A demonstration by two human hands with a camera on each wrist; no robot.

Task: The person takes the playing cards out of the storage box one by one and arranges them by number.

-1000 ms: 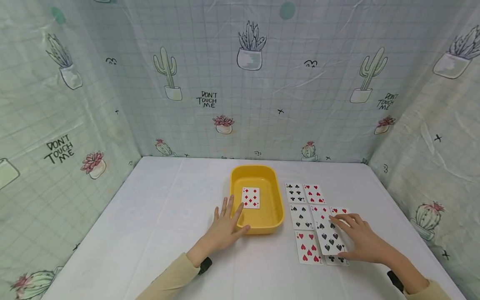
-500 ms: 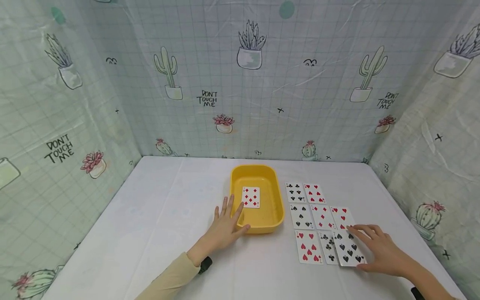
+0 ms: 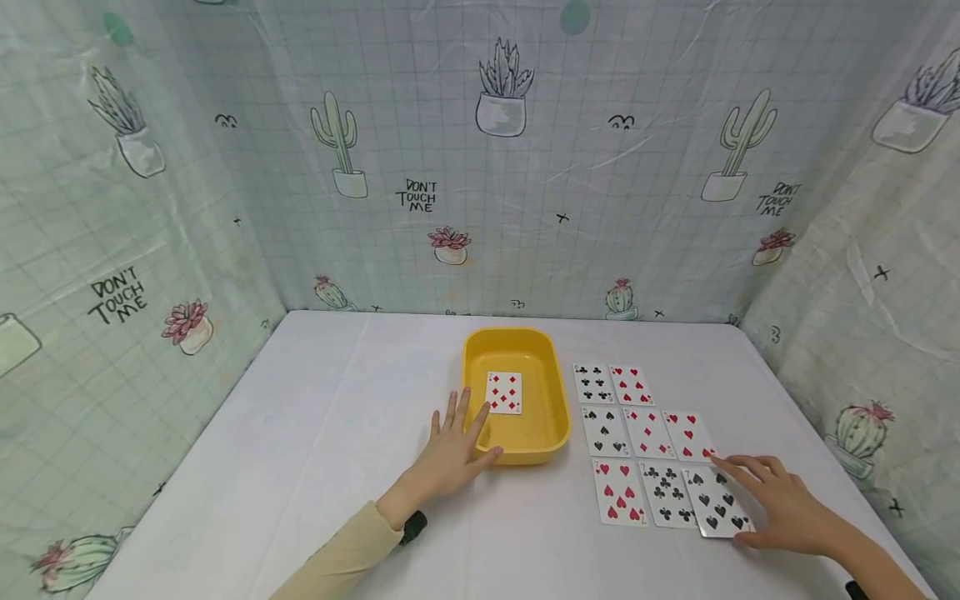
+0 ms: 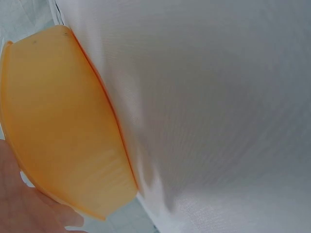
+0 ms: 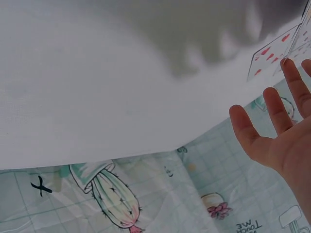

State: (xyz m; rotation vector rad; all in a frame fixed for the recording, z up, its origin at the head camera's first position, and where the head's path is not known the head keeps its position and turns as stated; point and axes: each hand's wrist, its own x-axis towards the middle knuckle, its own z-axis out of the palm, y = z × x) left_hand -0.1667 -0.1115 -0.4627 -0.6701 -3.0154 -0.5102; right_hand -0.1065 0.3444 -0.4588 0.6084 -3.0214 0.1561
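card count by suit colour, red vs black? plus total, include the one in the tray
Red: 5, four on the table (first at) and one in the tray at
Black: 4 (first at)
Total: 9 cards

Yellow tray [image 3: 555, 417], white tablecloth [image 3: 300, 450], red and black cards [image 3: 645, 433], cactus-print green backdrop [image 3: 525, 167].

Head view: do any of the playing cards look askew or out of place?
Mostly tidy. The black spade card under the right hand sits tilted against its row. One diamond card lies alone in the yellow tray, apart from the grid. The left hand rests flat against the tray.
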